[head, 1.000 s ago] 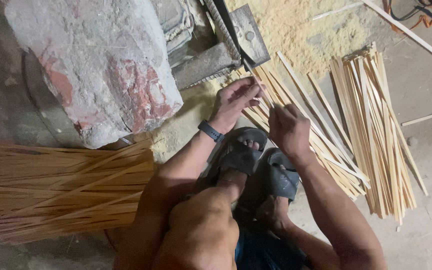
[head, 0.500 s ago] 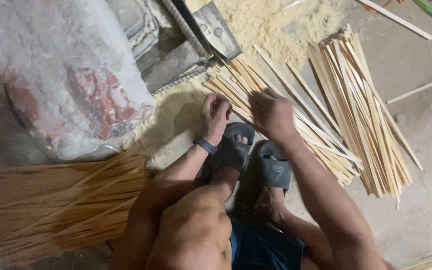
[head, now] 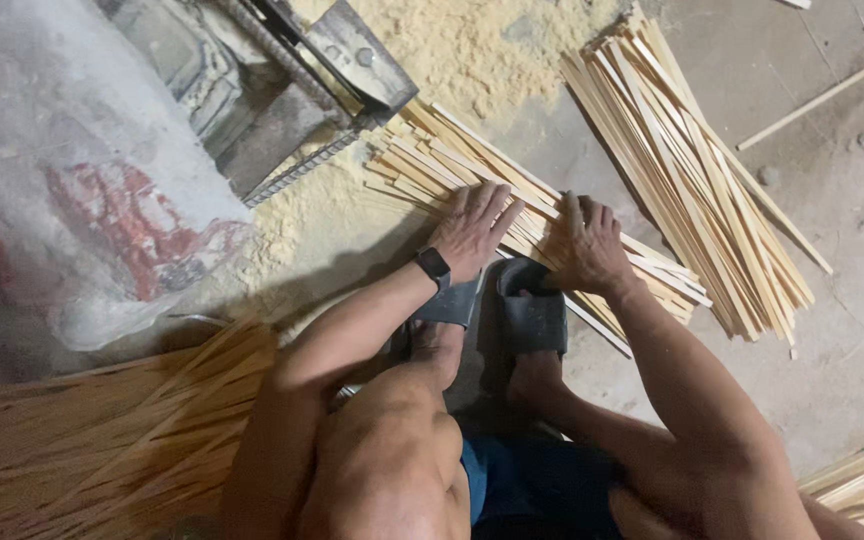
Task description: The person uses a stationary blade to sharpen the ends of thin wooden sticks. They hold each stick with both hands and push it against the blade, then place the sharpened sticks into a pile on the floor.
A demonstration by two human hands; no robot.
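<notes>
A flat pile of thin pale wooden strips (head: 422,155) lies on the dusty floor just ahead of my feet. My left hand (head: 474,228), a dark band on its wrist, presses flat on the pile with fingers spread. My right hand (head: 589,246) rests beside it on the same strips, fingers curled over them. Both hands touch the strips; neither has lifted any. Dark sandals (head: 530,310) on my feet sit right below my hands.
A second bundle of strips (head: 697,185) lies fanned out to the right. A metal machine part (head: 357,60) and sawdust (head: 472,50) are at the top. A big grey-and-red sack (head: 82,200) fills the left, with more thin sticks (head: 92,440) below it.
The view has shifted so the strips sit more central. My left hand has flattened and spread its fingers on the pile; my right hand stays on the strips beside it.
</notes>
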